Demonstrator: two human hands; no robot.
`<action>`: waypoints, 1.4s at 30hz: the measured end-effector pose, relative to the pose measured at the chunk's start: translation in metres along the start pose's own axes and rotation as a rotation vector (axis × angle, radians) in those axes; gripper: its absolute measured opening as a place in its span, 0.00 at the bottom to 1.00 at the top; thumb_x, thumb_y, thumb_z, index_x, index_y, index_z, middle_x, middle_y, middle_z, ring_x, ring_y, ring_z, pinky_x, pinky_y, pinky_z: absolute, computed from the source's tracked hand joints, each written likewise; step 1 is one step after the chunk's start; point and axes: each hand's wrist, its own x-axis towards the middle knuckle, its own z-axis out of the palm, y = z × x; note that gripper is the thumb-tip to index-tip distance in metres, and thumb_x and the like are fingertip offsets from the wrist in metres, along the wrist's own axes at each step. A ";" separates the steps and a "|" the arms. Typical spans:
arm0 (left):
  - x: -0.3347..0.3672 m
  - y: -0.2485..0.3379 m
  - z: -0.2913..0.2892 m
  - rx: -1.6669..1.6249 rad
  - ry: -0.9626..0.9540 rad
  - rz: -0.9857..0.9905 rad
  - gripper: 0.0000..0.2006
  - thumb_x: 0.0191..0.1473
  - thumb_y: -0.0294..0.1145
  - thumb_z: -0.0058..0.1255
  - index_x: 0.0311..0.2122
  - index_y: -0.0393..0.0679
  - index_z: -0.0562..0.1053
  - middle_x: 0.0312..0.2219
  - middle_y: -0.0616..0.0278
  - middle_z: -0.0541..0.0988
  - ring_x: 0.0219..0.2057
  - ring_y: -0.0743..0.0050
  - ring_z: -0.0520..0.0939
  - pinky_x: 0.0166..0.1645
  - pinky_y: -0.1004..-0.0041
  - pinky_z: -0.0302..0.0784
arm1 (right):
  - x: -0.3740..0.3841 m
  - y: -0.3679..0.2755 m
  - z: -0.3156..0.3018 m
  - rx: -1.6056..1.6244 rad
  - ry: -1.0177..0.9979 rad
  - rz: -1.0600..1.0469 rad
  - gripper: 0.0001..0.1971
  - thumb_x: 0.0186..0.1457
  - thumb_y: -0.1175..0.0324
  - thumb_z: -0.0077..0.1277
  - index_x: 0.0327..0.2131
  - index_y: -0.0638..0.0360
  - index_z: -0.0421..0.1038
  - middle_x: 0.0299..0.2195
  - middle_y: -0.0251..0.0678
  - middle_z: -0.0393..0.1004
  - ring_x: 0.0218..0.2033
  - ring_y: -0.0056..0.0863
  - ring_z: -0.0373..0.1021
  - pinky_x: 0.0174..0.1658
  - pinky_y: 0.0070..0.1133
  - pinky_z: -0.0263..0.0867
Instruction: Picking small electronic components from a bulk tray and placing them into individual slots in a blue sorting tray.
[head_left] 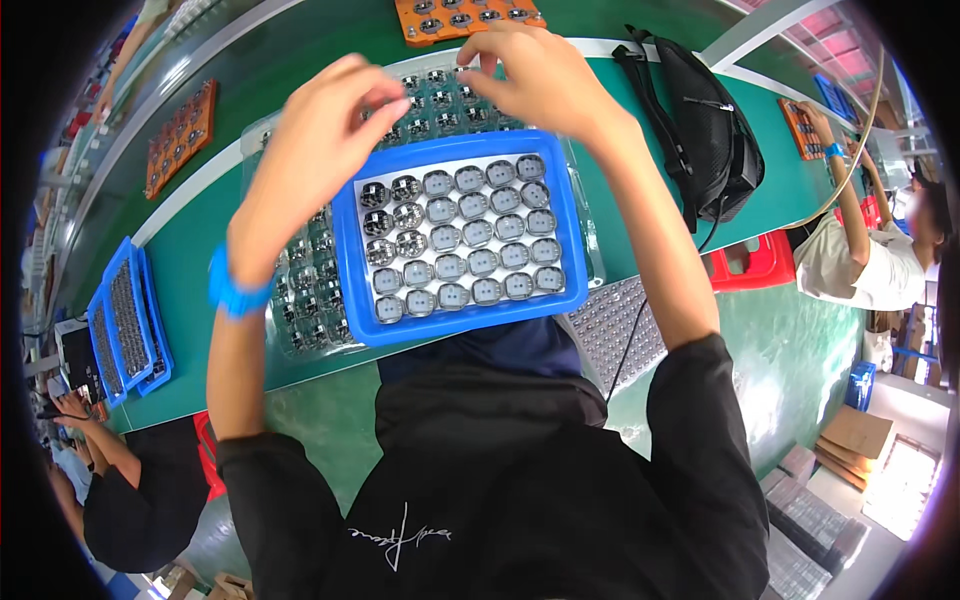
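My left hand (340,118), slightly blurred and with a blue band at its wrist, hovers over the far side of a clear blister tray (312,262) full of small dark-and-silver electronic parts. Its thumb and fingers are drawn together; what they hold, if anything, I cannot make out. My right hand (535,80) reaches over the same tray's far rows, thumb and forefinger tips close together, with their contents hidden. Nearer me, a blue plastic tray (578,275) rests on the blister tray. It holds rows of round grey parts (478,234), with several dark, shiny parts (378,222) at its far left.
Orange fixture plates lie at the far edge (470,18) and left (182,138) of the green table (195,250). Blue trays (130,320) stand at the left, a black backpack (708,130) at the right. Other people work at both sides; a red stool (755,262) stands right.
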 end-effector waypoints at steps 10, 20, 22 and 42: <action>0.076 -0.080 0.078 0.263 -0.001 0.193 0.08 0.56 0.29 0.64 0.34 0.35 0.79 0.34 0.49 0.80 0.35 0.43 0.83 0.40 0.54 0.77 | 0.031 0.053 0.053 -0.163 -0.099 0.027 0.10 0.58 0.58 0.63 0.38 0.51 0.86 0.34 0.40 0.84 0.40 0.42 0.81 0.45 0.37 0.76; -0.092 0.043 -0.026 -0.076 0.090 -0.005 0.08 0.52 0.19 0.69 0.38 0.38 0.83 0.33 0.59 0.79 0.32 0.70 0.82 0.33 0.72 0.77 | -0.084 -0.094 -0.023 0.420 0.050 -0.102 0.07 0.49 0.74 0.70 0.34 0.57 0.85 0.30 0.32 0.72 0.31 0.31 0.70 0.33 0.27 0.67; -0.124 0.042 -0.016 -0.082 0.059 -0.030 0.10 0.50 0.17 0.70 0.38 0.37 0.83 0.34 0.58 0.79 0.32 0.69 0.82 0.33 0.71 0.77 | -0.098 -0.112 -0.018 0.438 -0.002 -0.081 0.09 0.45 0.74 0.72 0.32 0.57 0.84 0.30 0.29 0.69 0.30 0.30 0.66 0.32 0.26 0.64; -0.149 0.044 0.016 -0.052 0.022 -0.095 0.10 0.51 0.18 0.69 0.40 0.38 0.83 0.36 0.59 0.79 0.30 0.66 0.83 0.32 0.69 0.77 | -0.100 -0.124 0.009 0.257 -0.117 -0.129 0.08 0.46 0.74 0.69 0.31 0.59 0.82 0.30 0.30 0.71 0.31 0.32 0.67 0.31 0.29 0.66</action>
